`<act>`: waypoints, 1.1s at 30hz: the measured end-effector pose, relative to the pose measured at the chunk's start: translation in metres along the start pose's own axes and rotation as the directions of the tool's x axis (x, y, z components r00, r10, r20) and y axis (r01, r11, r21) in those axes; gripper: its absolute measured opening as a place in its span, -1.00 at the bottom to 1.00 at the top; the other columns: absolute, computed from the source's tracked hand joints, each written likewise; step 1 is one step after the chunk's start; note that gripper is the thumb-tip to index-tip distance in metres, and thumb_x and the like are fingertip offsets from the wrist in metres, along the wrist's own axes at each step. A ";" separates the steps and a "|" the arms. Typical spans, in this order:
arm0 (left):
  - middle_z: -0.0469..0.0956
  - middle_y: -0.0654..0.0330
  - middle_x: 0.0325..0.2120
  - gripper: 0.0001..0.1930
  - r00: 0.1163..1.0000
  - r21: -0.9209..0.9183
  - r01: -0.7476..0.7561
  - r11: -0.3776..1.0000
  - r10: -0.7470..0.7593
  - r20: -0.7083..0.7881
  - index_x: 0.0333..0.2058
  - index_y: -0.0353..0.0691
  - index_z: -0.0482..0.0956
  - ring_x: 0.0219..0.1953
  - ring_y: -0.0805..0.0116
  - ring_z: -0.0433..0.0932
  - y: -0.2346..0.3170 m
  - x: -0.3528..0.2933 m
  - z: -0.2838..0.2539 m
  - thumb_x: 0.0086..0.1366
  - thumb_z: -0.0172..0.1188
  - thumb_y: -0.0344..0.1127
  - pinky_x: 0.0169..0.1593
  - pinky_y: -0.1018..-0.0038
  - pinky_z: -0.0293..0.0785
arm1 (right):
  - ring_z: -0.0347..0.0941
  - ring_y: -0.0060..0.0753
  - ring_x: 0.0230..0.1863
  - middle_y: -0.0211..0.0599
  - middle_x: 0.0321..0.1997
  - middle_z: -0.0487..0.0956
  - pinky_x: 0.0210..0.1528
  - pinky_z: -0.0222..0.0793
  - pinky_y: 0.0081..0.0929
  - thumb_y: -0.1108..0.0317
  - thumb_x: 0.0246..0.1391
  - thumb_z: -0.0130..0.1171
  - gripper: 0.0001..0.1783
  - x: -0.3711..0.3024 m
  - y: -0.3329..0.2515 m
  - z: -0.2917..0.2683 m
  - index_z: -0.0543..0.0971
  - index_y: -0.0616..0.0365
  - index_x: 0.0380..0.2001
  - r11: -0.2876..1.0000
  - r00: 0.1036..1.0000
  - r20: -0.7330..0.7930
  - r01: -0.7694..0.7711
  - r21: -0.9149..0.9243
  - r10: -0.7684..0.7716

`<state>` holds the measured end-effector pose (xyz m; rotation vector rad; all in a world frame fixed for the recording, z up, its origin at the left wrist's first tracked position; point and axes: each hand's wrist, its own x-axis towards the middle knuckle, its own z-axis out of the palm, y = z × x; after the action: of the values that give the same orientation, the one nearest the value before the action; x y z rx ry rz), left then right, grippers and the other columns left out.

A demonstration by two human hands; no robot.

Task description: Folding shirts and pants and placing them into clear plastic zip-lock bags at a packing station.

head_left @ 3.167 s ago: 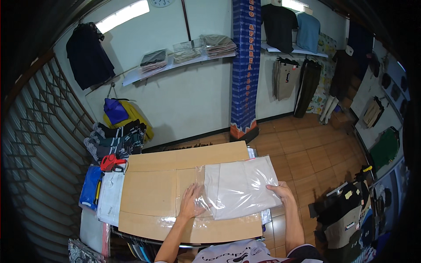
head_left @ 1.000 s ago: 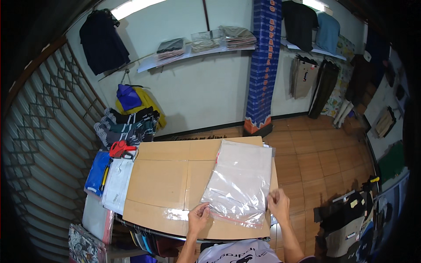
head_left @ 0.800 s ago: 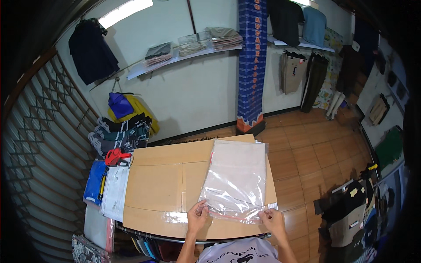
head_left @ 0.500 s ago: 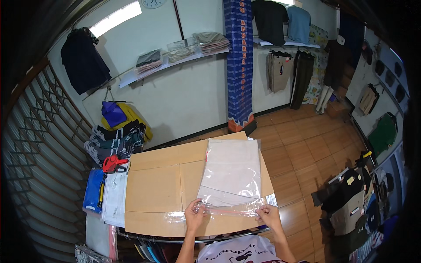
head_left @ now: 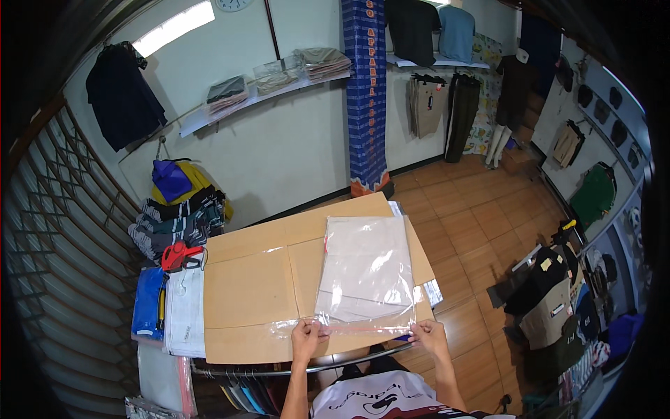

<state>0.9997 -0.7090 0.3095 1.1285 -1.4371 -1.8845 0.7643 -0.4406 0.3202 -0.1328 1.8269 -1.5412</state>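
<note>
A folded beige garment [head_left: 366,262] lies inside a clear plastic bag [head_left: 373,313] on a sheet of cardboard [head_left: 248,286]. Along the bag's near edge runs a reddish strip. My left hand [head_left: 307,339] pinches the near left corner of the bag between thumb and fingers. At the near right corner my right hand [head_left: 428,337] pinches the plastic in the same way. Between the two hands the edge is stretched nearly straight, close to the cardboard's front edge.
Left of the cardboard sit a red hand tool [head_left: 181,256], a blue package [head_left: 149,303] and white bagged items [head_left: 185,307]. Hanging clothes [head_left: 251,394] are under the table's front. Folded clothes [head_left: 178,223] stand behind left; a clothing display [head_left: 551,300] is right.
The bag's near edge is pulled straighter between my hands, and the plastic looks smoother. Both hands keep their pinch on the corners. The whole view has shifted slightly.
</note>
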 end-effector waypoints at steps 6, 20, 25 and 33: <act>0.60 -0.03 -0.34 -0.78 0.994 -0.011 0.089 0.996 -0.088 0.072 -0.21 -0.45 0.44 -0.31 0.13 0.73 0.009 -0.002 -0.007 0.52 -0.01 -0.34 -0.27 0.38 0.73 | 0.68 -0.30 -0.39 -0.12 -0.31 0.68 -0.43 0.60 -0.46 0.33 0.31 0.17 -0.77 -0.013 -0.003 0.004 0.56 0.33 -0.18 0.999 0.999 -0.016 -0.037 0.026 0.037; 0.63 -0.06 -0.34 -0.73 0.997 0.004 -0.018 1.000 0.017 0.078 -0.21 -0.47 0.45 -0.29 0.18 0.73 -0.006 0.001 -0.011 0.53 0.00 -0.30 -0.26 0.45 0.71 | 0.67 -0.32 -0.44 -0.07 -0.29 0.67 -0.47 0.57 -0.49 0.31 0.36 0.01 -0.73 -0.020 0.001 0.021 0.52 0.35 -0.18 0.998 0.995 -0.074 0.062 0.007 -0.061; 0.65 -0.07 -0.33 -0.75 0.994 -0.016 0.052 0.999 -0.051 0.097 -0.21 -0.48 0.48 -0.30 0.19 0.73 -0.002 0.001 -0.012 0.51 0.01 -0.33 -0.27 0.47 0.70 | 0.67 -0.32 -0.45 -0.08 -0.30 0.67 -0.50 0.55 -0.50 0.29 0.34 0.01 -0.72 -0.025 -0.007 0.028 0.52 0.36 -0.19 1.000 0.995 -0.098 0.023 0.009 -0.022; 0.66 -0.05 -0.33 -0.79 0.992 0.037 0.032 0.999 -0.036 0.121 -0.21 -0.47 0.52 -0.32 0.23 0.73 -0.002 0.003 -0.010 0.46 0.02 -0.38 -0.25 0.47 0.70 | 0.67 -0.33 -0.46 -0.08 -0.30 0.67 -0.49 0.53 -0.52 0.29 0.34 -0.01 -0.71 -0.020 0.003 0.036 0.52 0.35 -0.18 0.999 0.994 -0.109 0.016 0.035 -0.012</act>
<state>1.0064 -0.7160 0.3062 1.0765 -1.5314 -1.9892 0.8008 -0.4585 0.3265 -0.0458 1.8846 -1.6176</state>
